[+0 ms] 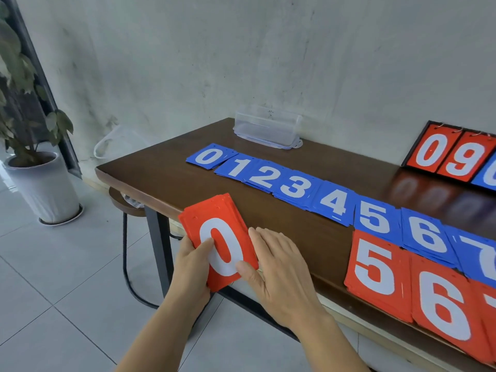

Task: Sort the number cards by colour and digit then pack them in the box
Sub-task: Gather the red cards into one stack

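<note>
Gripping stack of red cards (205, 213) (white 0 on top) in left hand (192, 261), fingers curled beneath, thumb on face, just off near edge of table (161, 170). Touching its right edge with right hand (279, 267), fingers straight, thumb pressed on card, nothing clasped. Noted on table: row of blue cards (295, 186), red piles (375, 267) in front at right, clear box (268, 127) by far wall.

The scene is lit brightly and evenly by soft, diffuse light, and only faint shadows are cast. The scoreboard (453, 157) is mirrored dimly in the glossy table (166, 178). Toward the edges lines are bent and the red cards (440, 304) are stretched.
</note>
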`<act>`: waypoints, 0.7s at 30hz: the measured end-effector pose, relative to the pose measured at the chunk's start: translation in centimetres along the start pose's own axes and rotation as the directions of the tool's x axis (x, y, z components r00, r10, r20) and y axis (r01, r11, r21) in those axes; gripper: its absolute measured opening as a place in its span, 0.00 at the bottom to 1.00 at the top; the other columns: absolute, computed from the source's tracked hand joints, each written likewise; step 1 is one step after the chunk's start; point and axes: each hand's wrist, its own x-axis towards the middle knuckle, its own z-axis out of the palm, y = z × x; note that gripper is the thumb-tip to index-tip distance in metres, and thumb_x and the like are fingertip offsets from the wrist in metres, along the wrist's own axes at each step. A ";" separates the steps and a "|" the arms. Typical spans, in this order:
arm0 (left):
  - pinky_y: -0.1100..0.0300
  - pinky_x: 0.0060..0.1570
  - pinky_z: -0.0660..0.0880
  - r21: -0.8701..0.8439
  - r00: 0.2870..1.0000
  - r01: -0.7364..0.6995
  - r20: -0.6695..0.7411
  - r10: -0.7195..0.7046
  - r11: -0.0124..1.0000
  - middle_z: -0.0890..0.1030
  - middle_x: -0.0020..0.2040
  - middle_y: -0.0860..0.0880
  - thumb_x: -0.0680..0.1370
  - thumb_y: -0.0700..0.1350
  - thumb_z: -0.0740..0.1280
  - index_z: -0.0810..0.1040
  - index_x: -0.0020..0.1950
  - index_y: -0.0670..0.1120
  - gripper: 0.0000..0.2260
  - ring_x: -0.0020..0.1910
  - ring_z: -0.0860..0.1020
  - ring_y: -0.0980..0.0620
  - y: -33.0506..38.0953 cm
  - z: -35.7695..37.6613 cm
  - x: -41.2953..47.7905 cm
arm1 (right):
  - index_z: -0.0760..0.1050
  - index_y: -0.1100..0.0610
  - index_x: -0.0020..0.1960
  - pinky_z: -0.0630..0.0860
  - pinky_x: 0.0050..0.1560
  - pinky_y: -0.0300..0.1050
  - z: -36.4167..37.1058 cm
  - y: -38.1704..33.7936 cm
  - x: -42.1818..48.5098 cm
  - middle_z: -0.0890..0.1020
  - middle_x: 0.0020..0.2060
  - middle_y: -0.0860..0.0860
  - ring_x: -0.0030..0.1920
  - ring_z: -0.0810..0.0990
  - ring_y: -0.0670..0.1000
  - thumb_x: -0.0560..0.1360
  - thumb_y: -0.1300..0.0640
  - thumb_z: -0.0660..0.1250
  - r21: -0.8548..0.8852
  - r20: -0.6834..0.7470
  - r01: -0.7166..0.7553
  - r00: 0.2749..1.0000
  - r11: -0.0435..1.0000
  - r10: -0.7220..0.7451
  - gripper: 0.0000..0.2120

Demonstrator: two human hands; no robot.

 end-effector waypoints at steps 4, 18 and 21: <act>0.47 0.48 0.79 0.011 0.999 -0.036 0.030 0.036 0.999 0.79 0.53 0.53 0.81 0.45 0.63 0.68 0.64 0.54 0.12 0.51 0.79 0.46 -0.8 -0.3 -0.5 | 0.73 0.55 0.69 0.64 0.68 0.44 -2.0 2.3 -4.6 0.76 0.66 0.51 0.67 0.72 0.50 0.81 0.37 0.47 -0.066 -0.096 -0.146 0.986 0.987 0.140 0.30; 0.53 0.43 0.77 0.006 0.988 -0.132 0.082 0.131 0.991 0.80 0.51 0.56 0.79 0.43 0.66 0.69 0.64 0.56 0.16 0.48 0.79 0.50 -1.8 0.1 -2.2 | 0.75 0.56 0.65 0.70 0.64 0.49 -4.8 6.6 -9.5 0.78 0.64 0.53 0.65 0.75 0.56 0.80 0.35 0.45 -0.212 -0.063 -0.377 0.926 0.902 0.372 0.32; 0.49 0.46 0.78 -0.017 0.989 -0.137 0.058 0.138 0.990 0.80 0.54 0.55 0.78 0.46 0.67 0.70 0.66 0.55 0.18 0.51 0.80 0.47 -2.2 0.2 -2.8 | 0.75 0.56 0.65 0.68 0.64 0.48 -4.2 5.1 -8.8 0.77 0.64 0.53 0.66 0.75 0.55 0.81 0.36 0.46 -0.172 -0.033 -0.302 0.953 0.937 0.301 0.32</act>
